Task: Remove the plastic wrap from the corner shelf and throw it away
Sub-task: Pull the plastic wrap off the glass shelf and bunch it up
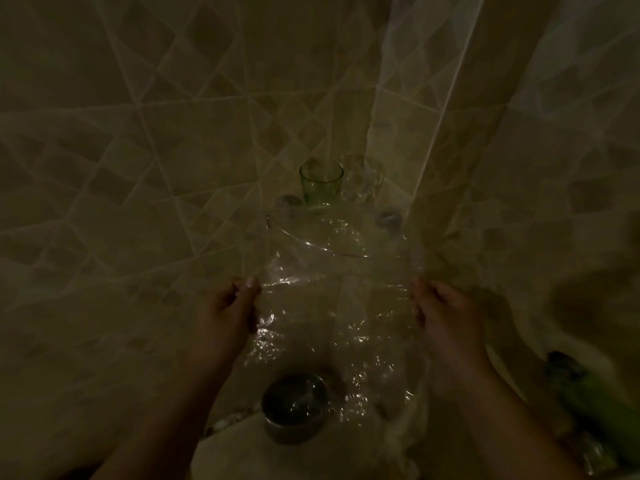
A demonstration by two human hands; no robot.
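A sheet of clear, crinkled plastic wrap [332, 313] is stretched between my two hands in front of a glass corner shelf [311, 242] fixed in a tiled wall corner. My left hand [230, 311] pinches the wrap's left edge. On the right edge, my right hand [446, 313] grips it at about the same height. The wrap hangs down below my hands and its top reaches the shelf's curved front rim. The light is very dim.
A green glass [320, 183] and a clear glass [363, 178] stand at the back of the shelf. Below, a round metal cup [294, 408] sits on a pale ledge [235, 448]. A green object [588, 393] lies at the lower right.
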